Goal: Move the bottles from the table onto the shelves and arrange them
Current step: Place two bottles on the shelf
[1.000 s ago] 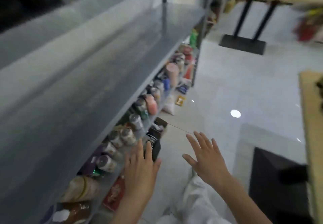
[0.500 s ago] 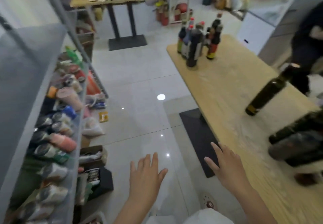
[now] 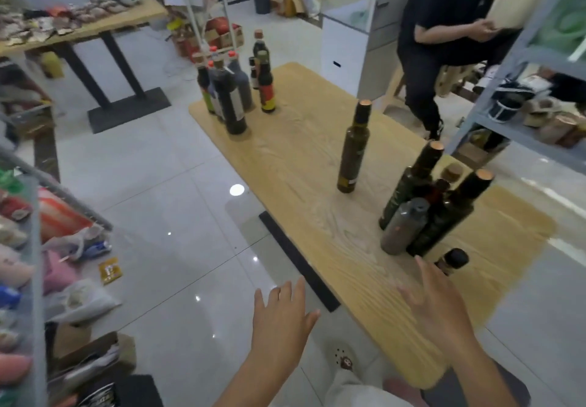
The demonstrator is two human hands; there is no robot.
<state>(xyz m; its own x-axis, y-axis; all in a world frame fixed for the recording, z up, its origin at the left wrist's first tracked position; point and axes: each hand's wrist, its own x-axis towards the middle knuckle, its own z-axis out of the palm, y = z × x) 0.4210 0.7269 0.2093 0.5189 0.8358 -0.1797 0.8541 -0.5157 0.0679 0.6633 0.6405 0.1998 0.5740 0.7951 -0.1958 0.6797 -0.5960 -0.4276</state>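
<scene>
Wooden table (image 3: 301, 168) under upright bottles (image 3: 353, 149)

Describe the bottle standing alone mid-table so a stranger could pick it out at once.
Start at the long light-wood table running away from the viewer. Between the far bunch of dark bottles and the near bunch stands the lone bottle. It is tall, slim, olive-dark with a pale cap, and touches no other bottle.

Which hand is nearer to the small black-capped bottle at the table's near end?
The right. The right hand hovers over the table just short of the small black-capped bottle, fingers almost reaching it. The left hand is farther left, over the floor.
</scene>
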